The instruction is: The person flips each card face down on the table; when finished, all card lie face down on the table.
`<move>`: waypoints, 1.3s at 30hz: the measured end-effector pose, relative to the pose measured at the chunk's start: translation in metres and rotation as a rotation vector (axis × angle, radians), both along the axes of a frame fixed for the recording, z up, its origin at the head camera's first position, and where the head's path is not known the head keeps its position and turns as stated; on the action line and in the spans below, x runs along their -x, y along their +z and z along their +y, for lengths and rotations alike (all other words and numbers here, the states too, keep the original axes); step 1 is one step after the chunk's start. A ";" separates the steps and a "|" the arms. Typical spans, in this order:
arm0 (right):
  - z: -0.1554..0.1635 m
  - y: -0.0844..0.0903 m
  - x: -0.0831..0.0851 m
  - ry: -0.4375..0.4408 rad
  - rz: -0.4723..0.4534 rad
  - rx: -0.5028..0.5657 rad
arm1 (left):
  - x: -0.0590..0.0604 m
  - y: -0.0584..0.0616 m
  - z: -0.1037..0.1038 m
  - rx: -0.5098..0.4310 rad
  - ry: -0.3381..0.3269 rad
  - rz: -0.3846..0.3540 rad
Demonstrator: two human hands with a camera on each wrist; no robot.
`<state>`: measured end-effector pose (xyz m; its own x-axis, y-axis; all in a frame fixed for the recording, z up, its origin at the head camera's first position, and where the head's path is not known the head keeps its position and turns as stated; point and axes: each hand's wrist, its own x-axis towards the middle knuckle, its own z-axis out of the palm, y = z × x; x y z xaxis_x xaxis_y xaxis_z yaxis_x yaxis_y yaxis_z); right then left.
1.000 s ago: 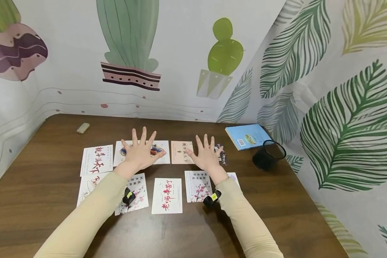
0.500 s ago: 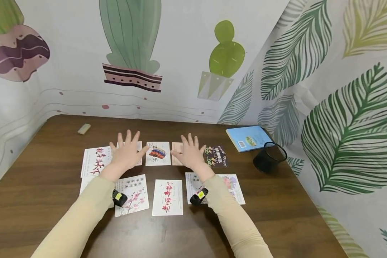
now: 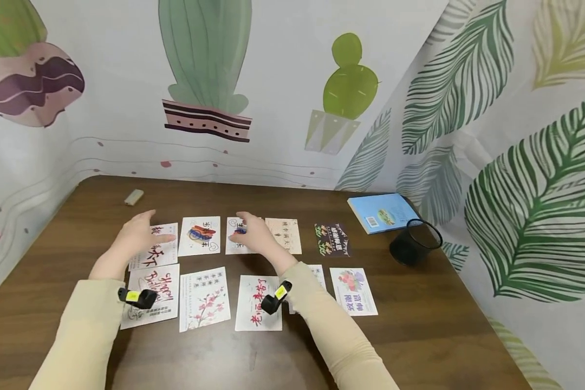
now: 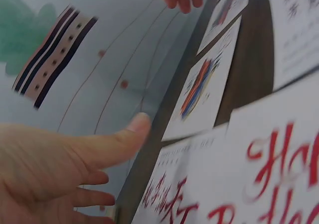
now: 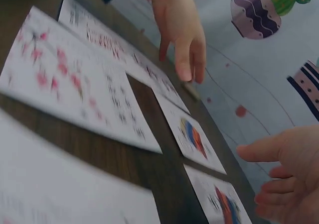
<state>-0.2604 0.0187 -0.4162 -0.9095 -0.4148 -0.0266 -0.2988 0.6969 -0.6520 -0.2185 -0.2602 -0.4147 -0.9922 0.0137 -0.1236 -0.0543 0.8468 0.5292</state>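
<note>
Ten flat cards in 2 rows, 5 each. Near row, L to R: white card w/ red Happy Birthday lettering (image 3: 162, 290), white card w/ pink blossom branch (image 3: 206, 300), white card w/ red characters (image 3: 246, 311), white card half hidden by sleeve (image 3: 318, 273), white card w/ pink flowers & purple characters (image 3: 353, 291). Far row: white card w/ dark-red brush script (image 3: 162, 252), white card w/ blue-and-orange brushstrokes (image 3: 200, 236), a similar brushstroke card (image 3: 239, 249), peach square card (image 3: 285, 233), dark card w/ green pattern (image 3: 332, 240). Beyond, 1 each: black round cup (image 3: 414, 249), light-blue book (image 3: 382, 213), small pale block (image 3: 134, 197).

Surface: dark-brown wood-grain table (image 3: 419, 336); behind it, white wall covering w/ cactus & leaf prints (image 3: 283, 81).

Pose: both forearms, in cream sleeves (image 3: 78, 325), reach fwd, 1 black wrist camera (image 3: 138, 297) on each. L hand (image 3: 135, 237) is over the brush-script card, thumb spread from fingers — holds nothing. R hand (image 3: 259, 236) is over the second brushstroke card, fingers loosely bent, thumb apart — also nothing held. Hands well apart, thumbs pointing inward; contact w/ cards — can't tell.
</note>
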 end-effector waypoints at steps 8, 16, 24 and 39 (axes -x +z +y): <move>-0.037 -0.003 -0.007 0.066 -0.137 0.151 | -0.006 -0.008 -0.024 -0.011 -0.057 -0.041; -0.056 -0.007 -0.010 0.102 -0.236 0.243 | -0.010 -0.010 -0.033 0.051 -0.133 0.010; -0.068 -0.009 -0.007 0.135 -0.327 0.317 | -0.009 -0.020 -0.039 0.099 -0.135 0.048; -0.104 -0.012 -0.008 0.146 -0.473 0.385 | -0.007 -0.016 -0.040 0.005 -0.124 0.071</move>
<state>-0.2520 -0.0851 -0.4280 -0.7692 -0.5936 -0.2366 0.0092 0.3598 -0.9330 -0.2120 -0.2998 -0.4312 -0.9893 0.1359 -0.0533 0.0882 0.8475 0.5234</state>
